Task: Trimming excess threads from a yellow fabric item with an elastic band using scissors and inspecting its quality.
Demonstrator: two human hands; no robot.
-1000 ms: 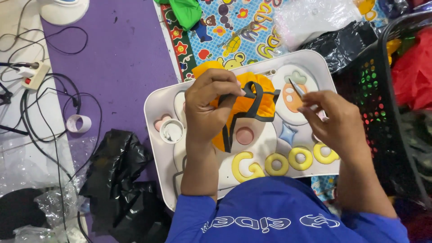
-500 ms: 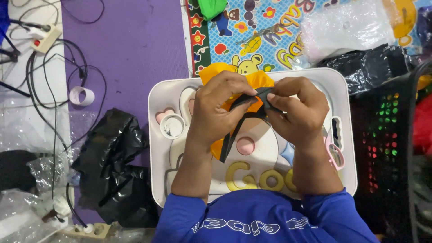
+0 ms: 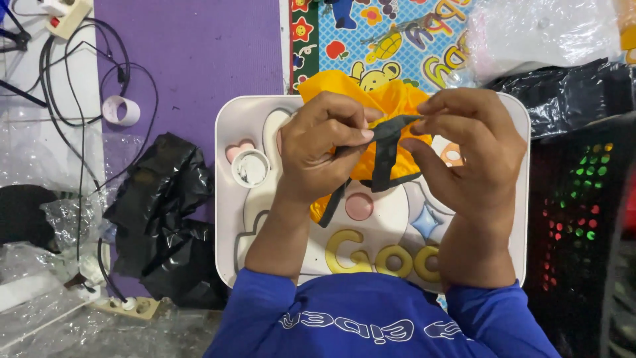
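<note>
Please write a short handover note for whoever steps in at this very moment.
Left hand: pinching the black strap against the orange fabric piece.
Right hand: gripping the same strap from the other side.
Both are held above the white lap tray; a small white cup sits on its left part.
Done: strap gathered between both hands.
Left: whatever fixes the strap is not visible; check before continuing.

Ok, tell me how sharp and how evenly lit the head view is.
Head view: both the left hand and the right hand are sharp on the black strap and orange fabric; light is soft and even, shadows faint; the clear plastic at top right glares; the basket side is dark.
</note>
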